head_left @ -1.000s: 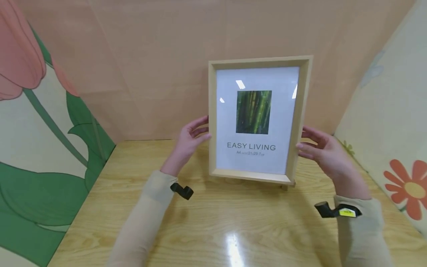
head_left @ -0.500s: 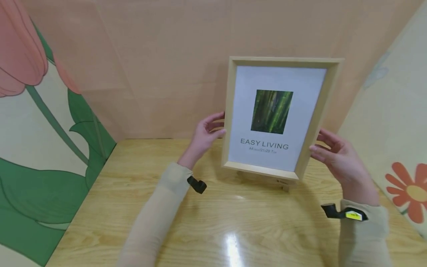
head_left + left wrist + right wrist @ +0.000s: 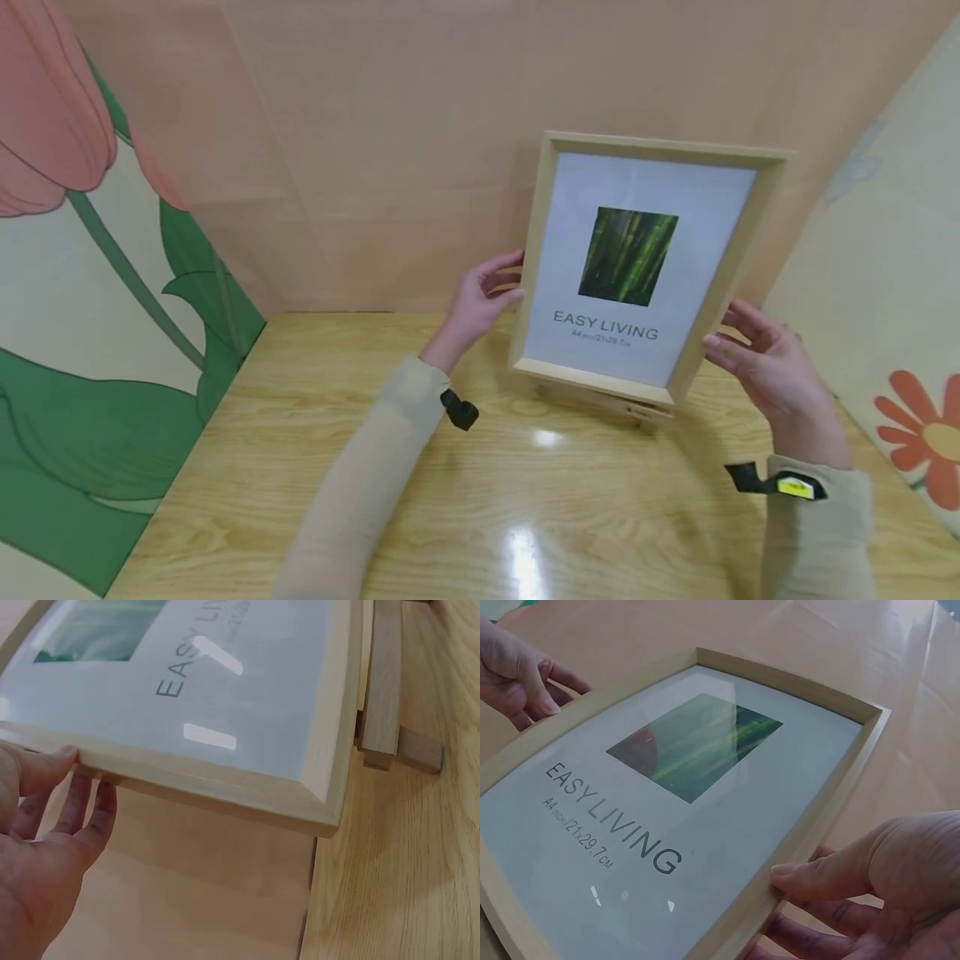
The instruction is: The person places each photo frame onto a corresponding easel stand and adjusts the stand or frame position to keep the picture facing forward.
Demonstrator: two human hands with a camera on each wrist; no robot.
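A light wooden picture frame with a white sheet, a bamboo photo and the words EASY LIVING stands tilted in the head view. My left hand pinches its left side, thumb in front and fingers behind. On the opposite side, my right hand holds the edge with the thumb on the front rim. Below the frame is a small wooden stand; the left wrist view shows its ledge and a foot on the table. Most of the stand is hidden behind the frame. Whether the frame touches the ledge I cannot tell.
The wood-grain table has a bright light reflection near its front. A pinkish-beige cloth wall rises close behind the frame. Panels painted with a tulip and a red flower flank the table.
Both hands have moved the picture frame to the right, and it has tilted clockwise. More of the stand's ledge shows beneath it. The hands keep their hold.
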